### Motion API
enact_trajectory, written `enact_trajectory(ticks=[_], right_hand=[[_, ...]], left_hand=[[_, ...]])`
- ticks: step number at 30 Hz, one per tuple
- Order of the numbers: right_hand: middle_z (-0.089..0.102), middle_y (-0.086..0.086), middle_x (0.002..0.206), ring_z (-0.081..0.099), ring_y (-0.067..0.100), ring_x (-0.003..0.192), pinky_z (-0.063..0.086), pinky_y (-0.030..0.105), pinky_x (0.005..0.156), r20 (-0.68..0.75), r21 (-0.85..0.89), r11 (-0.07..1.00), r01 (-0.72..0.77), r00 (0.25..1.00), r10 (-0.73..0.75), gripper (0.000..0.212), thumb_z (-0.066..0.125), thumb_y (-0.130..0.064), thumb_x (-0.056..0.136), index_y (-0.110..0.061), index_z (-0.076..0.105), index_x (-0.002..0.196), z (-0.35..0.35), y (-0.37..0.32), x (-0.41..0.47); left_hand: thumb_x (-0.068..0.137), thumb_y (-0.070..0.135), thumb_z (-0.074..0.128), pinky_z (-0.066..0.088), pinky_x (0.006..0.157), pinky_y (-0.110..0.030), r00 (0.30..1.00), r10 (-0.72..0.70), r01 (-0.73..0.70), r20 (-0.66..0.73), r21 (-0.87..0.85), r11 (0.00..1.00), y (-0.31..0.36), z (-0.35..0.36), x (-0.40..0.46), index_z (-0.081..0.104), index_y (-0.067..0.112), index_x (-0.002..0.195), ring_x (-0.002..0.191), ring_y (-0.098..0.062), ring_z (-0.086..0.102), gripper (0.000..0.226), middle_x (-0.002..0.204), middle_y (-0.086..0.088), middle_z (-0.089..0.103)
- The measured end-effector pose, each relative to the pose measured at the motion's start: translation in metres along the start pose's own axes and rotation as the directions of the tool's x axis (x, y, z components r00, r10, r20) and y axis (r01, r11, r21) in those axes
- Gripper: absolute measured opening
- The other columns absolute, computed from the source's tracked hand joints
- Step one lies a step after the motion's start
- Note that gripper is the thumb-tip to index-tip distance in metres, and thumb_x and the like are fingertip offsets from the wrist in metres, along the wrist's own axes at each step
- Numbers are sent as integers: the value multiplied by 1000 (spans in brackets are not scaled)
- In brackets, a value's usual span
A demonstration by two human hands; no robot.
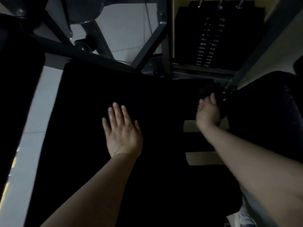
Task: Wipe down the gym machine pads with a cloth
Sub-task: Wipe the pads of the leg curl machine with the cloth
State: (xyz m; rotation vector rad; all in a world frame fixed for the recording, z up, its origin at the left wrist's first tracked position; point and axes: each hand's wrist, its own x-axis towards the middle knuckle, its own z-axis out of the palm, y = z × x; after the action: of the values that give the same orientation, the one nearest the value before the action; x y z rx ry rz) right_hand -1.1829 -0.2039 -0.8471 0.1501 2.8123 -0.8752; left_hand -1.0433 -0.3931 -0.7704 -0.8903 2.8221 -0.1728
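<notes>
1. While my left hand [122, 133] lies flat with fingers spread on the black seat pad [101, 89],
2. my right hand [207, 112] grips a dark cloth [207, 89] at the pad's far right edge.

A dimly lit gym, seen from above a strength machine. The setting is shown by a weight stack [207, 41] of black plates with a column of printed load labels, guide rods [219, 4] rising from its top, and a dark grey steel frame [147, 45] of angled tubes with a thin cable running beside it. A large black upholstered pad [101, 89] and a second pad [265, 112] stand over a pale tiled floor [124, 30].
</notes>
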Motion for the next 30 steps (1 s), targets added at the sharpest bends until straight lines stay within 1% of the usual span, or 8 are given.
enact_trajectory(ticks=[5,9,12,17,21,26,28,30], right_hand=[[9,3,160,30,37,135,28,44,110,154,-76,996,37,988,-25,47,27,-36,102,-13,37,142,4,-16,-51],[-1,-8,160,21,39,140,5,46,118,143,-167,985,32,990,-8,56,21,-52,98,-28,28,148,4,-12,-19],[0,-11,160,12,44,141,4,53,116,103,-189,982,-25,994,45,58,22,-59,95,-33,29,146,4,-10,20],[14,-6,159,16,41,141,20,48,115,27,-72,993,-90,995,92,49,25,-46,100,-27,36,144,4,1,48],[18,-2,158,20,27,144,19,44,115,-114,56,992,-117,986,123,38,31,-28,102,-11,51,129,16,4,19],[12,3,159,33,34,135,37,41,104,-16,59,996,-68,997,69,33,30,-28,102,-6,49,118,31,-16,-49],[9,1,160,34,38,134,35,46,105,33,41,996,-82,996,81,39,28,-34,101,-10,47,125,27,-18,-39],[5,-3,160,25,40,139,19,51,113,55,-27,993,-118,991,119,46,25,-41,101,-19,42,137,22,-13,-13]], left_hand=[[98,42,11,-4,118,-44,1000,-1,1,7,-18,1000,0,-1,0,-5,14,152,146,-22,-15,63,159,-6,-17],[97,42,9,-6,118,-43,1000,1,-2,-10,-36,999,1,-3,-2,-6,13,152,145,-21,-17,63,158,-6,-18],[97,41,9,-8,117,-42,1000,7,-7,-19,-34,999,1,-3,-3,-6,12,151,145,-21,-18,63,158,-7,-18],[97,42,9,-9,117,-42,999,5,-7,-42,-37,999,2,-1,-2,-7,12,151,145,-21,-18,63,158,-8,-19],[98,42,10,-8,116,-42,999,22,-24,-49,-38,999,1,0,-3,-5,11,151,145,-22,-16,63,159,-9,-16],[98,41,9,-7,116,-42,998,26,-29,-55,-46,999,1,-1,-4,-4,10,151,146,-23,-16,64,159,-9,-15],[98,41,9,-7,116,-42,998,30,-32,-52,-48,998,1,-2,-4,-4,10,151,146,-23,-16,63,159,-10,-15],[98,41,11,-7,117,-43,998,31,-34,-50,-51,998,0,-3,-4,-4,10,151,146,-23,-15,64,159,-10,-14]])
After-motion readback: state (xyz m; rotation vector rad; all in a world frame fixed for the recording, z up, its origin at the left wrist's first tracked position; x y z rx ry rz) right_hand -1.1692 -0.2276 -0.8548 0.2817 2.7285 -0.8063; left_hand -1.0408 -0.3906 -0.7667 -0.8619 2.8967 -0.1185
